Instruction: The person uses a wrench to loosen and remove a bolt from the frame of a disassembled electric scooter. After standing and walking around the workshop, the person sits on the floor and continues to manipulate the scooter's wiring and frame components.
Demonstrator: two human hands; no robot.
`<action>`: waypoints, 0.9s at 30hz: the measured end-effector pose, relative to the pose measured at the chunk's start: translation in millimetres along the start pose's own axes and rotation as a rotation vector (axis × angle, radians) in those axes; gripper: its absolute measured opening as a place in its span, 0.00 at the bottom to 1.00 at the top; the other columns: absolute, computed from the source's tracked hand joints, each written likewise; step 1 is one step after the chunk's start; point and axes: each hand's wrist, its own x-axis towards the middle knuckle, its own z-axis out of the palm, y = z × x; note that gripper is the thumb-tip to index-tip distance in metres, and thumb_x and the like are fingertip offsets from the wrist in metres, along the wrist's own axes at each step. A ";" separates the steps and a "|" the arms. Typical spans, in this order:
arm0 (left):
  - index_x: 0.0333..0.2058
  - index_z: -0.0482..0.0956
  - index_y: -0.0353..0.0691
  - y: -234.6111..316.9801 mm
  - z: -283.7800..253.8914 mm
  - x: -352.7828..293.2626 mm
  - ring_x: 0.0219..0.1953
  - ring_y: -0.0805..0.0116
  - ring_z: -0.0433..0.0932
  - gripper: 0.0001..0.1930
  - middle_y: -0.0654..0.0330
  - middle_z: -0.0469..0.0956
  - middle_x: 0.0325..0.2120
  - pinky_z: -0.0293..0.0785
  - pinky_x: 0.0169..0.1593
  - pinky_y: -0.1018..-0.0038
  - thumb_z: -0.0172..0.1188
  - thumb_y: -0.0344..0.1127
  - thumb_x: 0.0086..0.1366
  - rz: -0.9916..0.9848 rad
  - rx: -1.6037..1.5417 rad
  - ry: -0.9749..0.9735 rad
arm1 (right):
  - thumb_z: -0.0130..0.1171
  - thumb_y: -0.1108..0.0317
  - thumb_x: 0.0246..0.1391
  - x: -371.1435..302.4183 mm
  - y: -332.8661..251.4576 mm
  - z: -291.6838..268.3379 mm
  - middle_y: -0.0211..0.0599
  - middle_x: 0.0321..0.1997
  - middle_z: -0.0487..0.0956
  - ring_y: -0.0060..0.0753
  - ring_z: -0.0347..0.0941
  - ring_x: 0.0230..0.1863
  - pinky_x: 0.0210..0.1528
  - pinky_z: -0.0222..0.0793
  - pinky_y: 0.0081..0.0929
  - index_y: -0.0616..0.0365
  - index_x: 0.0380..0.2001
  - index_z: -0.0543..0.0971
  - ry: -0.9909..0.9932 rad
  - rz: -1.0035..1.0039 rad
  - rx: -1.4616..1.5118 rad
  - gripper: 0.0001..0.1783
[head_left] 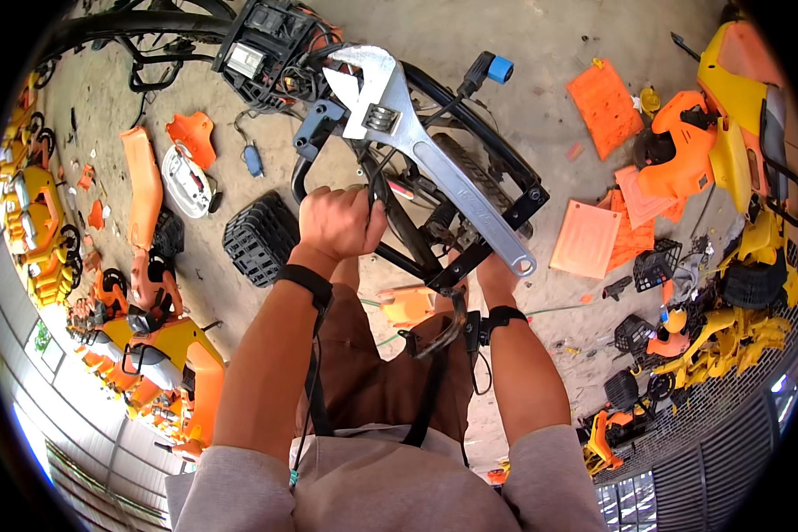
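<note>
My left hand [341, 220] is closed in a fist round a black tube of the bike frame [406, 226], with dark cables running past its thumb. Across the frame, above both hands, lies a big silver adjustable wrench [457, 182]. Its jaw head points to the far left, and its handle's holed end comes down near my right wrist. What supports the wrench is not visible. Most of my right hand [498, 273] is hidden beneath the handle end and a black drilled bar [496, 232], so its fingers do not show.
Wiring and a boxy unit [262, 58] fill the frame's far left. A black plastic crate [262, 238] and a white oval part [189, 182] lie left. Orange panels [605, 108] and yellow-orange scooter bodies [743, 97] stand right. More scooters [40, 222] line the left wall.
</note>
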 end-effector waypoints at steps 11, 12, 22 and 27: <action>0.11 0.64 0.43 -5.6 2.6 3.8 0.11 0.58 0.65 0.14 0.60 0.64 0.08 0.61 0.19 0.67 0.56 0.34 0.51 0.022 0.004 0.010 | 0.70 0.58 0.37 16.2 33.1 39.2 0.47 0.43 0.76 0.49 0.71 0.46 0.49 0.65 0.36 0.62 0.44 0.74 0.068 -0.190 -0.233 0.30; 0.11 0.63 0.43 -5.5 3.8 3.5 0.10 0.57 0.64 0.14 0.60 0.63 0.07 0.61 0.19 0.66 0.56 0.33 0.51 0.021 -0.004 0.015 | 0.71 0.57 0.36 13.5 32.4 38.5 0.47 0.44 0.75 0.50 0.70 0.47 0.49 0.65 0.37 0.62 0.44 0.74 0.090 -0.202 -0.205 0.32; 0.11 0.63 0.43 -6.3 0.6 6.0 0.10 0.55 0.64 0.15 0.58 0.64 0.07 0.60 0.17 0.65 0.55 0.31 0.54 0.052 -0.080 0.021 | 0.71 0.52 0.36 39.2 51.8 37.6 0.47 0.51 0.73 0.50 0.68 0.52 0.55 0.64 0.35 0.59 0.52 0.70 -0.025 -0.313 -0.267 0.40; 0.12 0.64 0.43 -10.0 4.2 3.1 0.11 0.54 0.66 0.15 0.57 0.65 0.08 0.62 0.18 0.63 0.55 0.33 0.55 0.032 -0.039 0.044 | 0.60 0.61 0.46 26.6 20.8 23.6 0.46 0.50 0.75 0.47 0.70 0.52 0.53 0.65 0.35 0.58 0.49 0.74 -0.008 -0.292 -0.321 0.25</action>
